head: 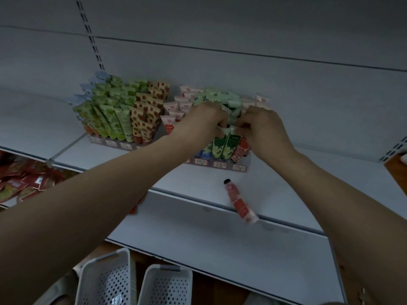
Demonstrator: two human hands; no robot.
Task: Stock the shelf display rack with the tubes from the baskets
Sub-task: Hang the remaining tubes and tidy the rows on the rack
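Observation:
Two display racks stand on the white shelf (286, 190). The left rack (123, 145) is full of green and strawberry-print tubes. At the right rack (220, 165), both my hands work on the front row of green tubes (222, 146). My left hand (204, 119) pinches the top of one green tube, and my right hand (262, 126) pinches the top of the tube beside it. A pink tube (239, 202) with a black cap lies loose on the shelf in front of the rack, reaching over the shelf's edge.
Two white perforated baskets (105, 280) (165, 285) sit below the shelf at the bottom. Red packets (24, 181) fill a lower shelf at the left. A wooden surface (396, 170) shows at the right edge. The shelf's back wall rises behind the racks.

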